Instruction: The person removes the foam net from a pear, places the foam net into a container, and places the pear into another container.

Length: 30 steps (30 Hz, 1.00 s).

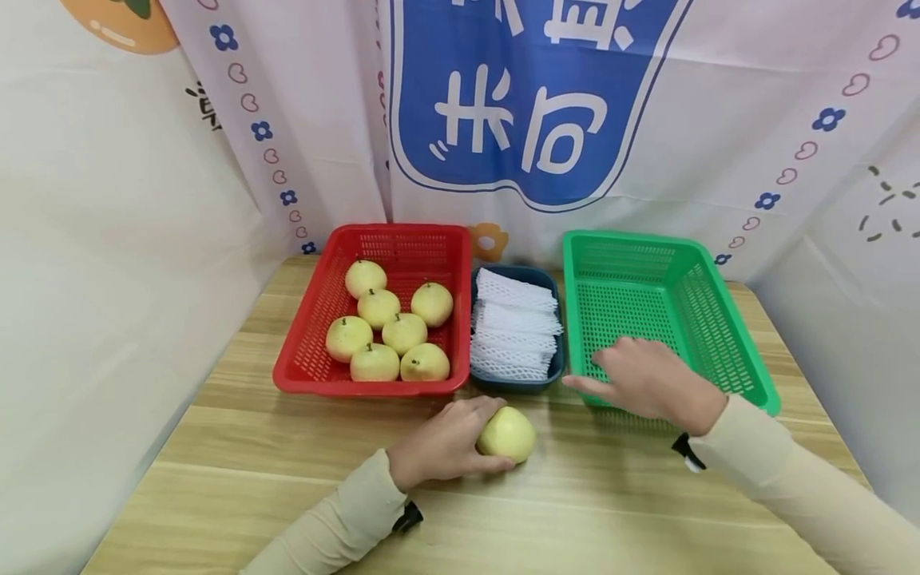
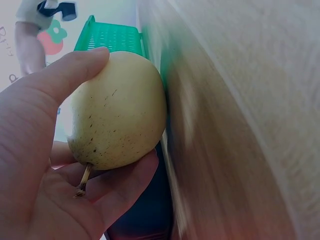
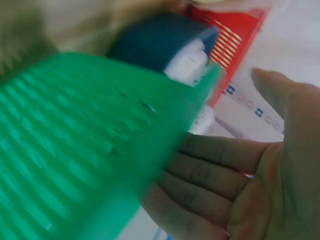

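A pale yellow pear (image 1: 509, 435) is on the wooden table in front of the blue tub. My left hand (image 1: 447, 444) grips it, thumb on one side and fingers curled round the other. In the left wrist view the pear's stem (image 2: 84, 181) points toward the palm, and brown specks dot its skin. My right hand (image 1: 647, 379) hovers over the near rim of the green basket (image 1: 632, 237), holding nothing. Its fingers (image 3: 200, 185) are extended with the thumb spread apart, as the right wrist view shows.
Several pears (image 1: 404, 334) lie in a red basket (image 1: 366, 389) on the left. Between the baskets, a dark blue tub (image 1: 519, 386) holds white foam net sleeves (image 1: 513, 331). A printed curtain (image 1: 323, 120) hangs behind the wooden table (image 1: 237, 447).
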Each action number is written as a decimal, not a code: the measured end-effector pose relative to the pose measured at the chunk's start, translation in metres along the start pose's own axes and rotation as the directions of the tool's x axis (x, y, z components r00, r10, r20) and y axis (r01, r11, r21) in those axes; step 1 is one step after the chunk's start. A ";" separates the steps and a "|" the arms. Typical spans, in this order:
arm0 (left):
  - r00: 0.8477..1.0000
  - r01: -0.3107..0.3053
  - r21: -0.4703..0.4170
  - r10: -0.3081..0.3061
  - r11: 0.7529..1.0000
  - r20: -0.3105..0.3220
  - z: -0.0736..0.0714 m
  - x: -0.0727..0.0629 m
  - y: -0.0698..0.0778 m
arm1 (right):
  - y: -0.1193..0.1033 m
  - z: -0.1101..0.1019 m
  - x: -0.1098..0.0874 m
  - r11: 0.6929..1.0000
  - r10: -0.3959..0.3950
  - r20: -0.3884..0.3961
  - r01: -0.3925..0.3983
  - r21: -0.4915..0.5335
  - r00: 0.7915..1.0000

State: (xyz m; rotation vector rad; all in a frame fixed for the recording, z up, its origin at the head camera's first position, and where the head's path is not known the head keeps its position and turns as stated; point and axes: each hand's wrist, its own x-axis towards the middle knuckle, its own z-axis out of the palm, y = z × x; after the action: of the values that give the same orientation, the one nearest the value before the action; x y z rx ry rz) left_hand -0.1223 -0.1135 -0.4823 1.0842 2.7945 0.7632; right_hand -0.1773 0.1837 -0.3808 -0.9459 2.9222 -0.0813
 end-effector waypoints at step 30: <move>0.955 -0.248 0.398 0.153 0.883 0.254 -0.113 0.001 0.057 | -0.001 0.079 -0.006 0.999 0.021 -0.355 -0.033 -0.028 0.935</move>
State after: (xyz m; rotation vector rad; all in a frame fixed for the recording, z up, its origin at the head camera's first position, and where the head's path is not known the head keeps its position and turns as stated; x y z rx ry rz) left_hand -0.1122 -0.1248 -0.3566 1.4400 2.7491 0.0161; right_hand -0.1648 0.1841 -0.4595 -0.9880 3.2734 -0.2248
